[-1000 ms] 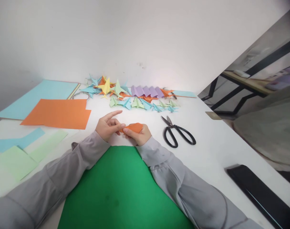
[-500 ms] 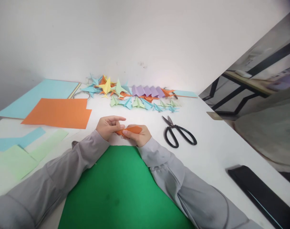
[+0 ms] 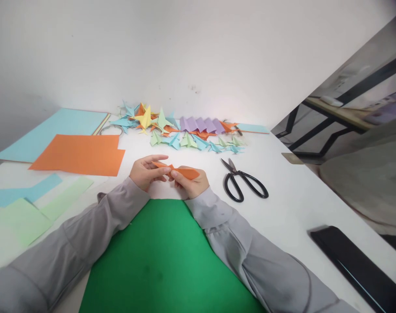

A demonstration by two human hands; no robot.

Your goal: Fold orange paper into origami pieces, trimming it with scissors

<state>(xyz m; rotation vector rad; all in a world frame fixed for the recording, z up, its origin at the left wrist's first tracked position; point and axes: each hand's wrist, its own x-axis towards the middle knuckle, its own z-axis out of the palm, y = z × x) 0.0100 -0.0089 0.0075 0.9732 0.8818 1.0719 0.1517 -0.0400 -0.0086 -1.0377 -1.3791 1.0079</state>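
Between my two hands is a folded piece of orange paper (image 3: 186,173), held a little above the far edge of the green mat (image 3: 165,256). My left hand (image 3: 148,172) is closed on its left part with thumb and fingers, the index finger stretched out above. My right hand (image 3: 194,181) pinches the middle, thumb on top, and the wider orange flap lies across its fingers. A narrow orange point shows over the left fingers. The paper's underside is hidden by the fingers.
Black-handled scissors (image 3: 239,176) lie partly spread to the right. Several folded paper shapes (image 3: 188,140) line the wall. Orange sheets (image 3: 77,156), a blue sheet (image 3: 54,132) and green strips (image 3: 28,221) are at left. A black flat object (image 3: 357,265) sits near right.
The left fingers have shifted along the orange paper, and a narrow point now sticks out to the left. My right hand has moved slightly right. Everything else stays put.
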